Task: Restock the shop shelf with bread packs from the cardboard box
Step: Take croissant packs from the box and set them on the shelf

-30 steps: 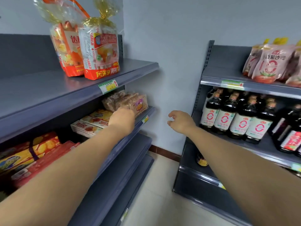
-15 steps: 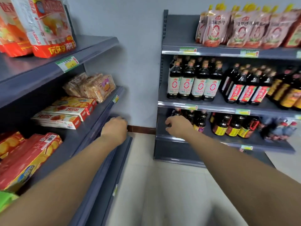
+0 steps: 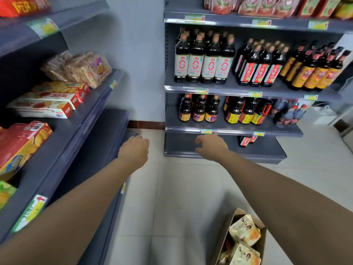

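Left hand (image 3: pixel 134 150): held out ahead at the end of the low shelves, fingers loosely curled, holding nothing.
Right hand (image 3: pixel 211 147): held out ahead, fingers relaxed and thumb apart, holding nothing.
Cardboard box (image 3: pixel 226 236): on the floor (image 3: pixel 181 197), low at the right, under the right forearm; partly cut off by the frame.
Bread packs in box (image 3: pixel 245 231): gold wrappers, standing tilted, tops upward.
Key relation: the box lies below and back toward the person from both hands; the right hand is judged nearer.
Shop shelf (image 3: pixel 91 104): at the left, well apart from the box.
Bread packs on shelf (image 3: pixel 82 68): clear wrappers, at its far end.
Biscuit cartons (image 3: pixel 49 104): just beside those packs.
Sauce bottles (image 3: pixel 204 60): on the facing rack, not involved.
Obstruction: none seen between hands and box.
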A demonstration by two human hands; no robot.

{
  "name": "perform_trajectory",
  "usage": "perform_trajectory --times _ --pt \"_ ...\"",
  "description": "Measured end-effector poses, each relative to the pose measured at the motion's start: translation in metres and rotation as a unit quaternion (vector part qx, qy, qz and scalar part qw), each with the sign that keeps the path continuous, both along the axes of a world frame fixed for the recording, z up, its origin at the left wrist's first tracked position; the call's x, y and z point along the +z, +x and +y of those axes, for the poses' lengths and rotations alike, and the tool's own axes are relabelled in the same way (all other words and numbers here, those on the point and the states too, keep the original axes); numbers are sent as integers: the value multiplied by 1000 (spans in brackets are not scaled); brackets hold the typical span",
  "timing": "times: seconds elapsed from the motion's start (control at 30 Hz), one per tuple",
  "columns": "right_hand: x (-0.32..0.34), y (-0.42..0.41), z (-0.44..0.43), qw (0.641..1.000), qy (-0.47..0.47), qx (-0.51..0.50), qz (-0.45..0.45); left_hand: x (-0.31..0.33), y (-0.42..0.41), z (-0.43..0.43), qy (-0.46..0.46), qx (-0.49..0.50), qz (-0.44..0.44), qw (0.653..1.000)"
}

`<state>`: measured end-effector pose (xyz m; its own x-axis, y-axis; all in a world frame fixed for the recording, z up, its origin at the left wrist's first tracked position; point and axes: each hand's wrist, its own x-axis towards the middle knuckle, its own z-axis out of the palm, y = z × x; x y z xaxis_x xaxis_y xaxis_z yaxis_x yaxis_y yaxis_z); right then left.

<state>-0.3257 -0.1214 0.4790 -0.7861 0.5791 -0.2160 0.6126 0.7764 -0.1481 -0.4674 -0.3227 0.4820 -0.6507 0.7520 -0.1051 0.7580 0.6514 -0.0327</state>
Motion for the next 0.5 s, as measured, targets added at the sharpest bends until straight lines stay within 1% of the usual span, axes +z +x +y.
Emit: perform_trajectory --times 0.13,0.23,0.37,0.5 --pt "-11 43 1 1000 -4 13 -10 -12 47 3 19 20 -20 999" --pt "-19 77 0 1000 5 22 -18 -27 84 6 24 16 -25 999" --pt "-30 125 3 999 7 14 -40 -46 129 12 37 13 -39 998" --pt "-42 168 5 999 -5 -22 -42 -61 165 17 41 -4 -66 997"
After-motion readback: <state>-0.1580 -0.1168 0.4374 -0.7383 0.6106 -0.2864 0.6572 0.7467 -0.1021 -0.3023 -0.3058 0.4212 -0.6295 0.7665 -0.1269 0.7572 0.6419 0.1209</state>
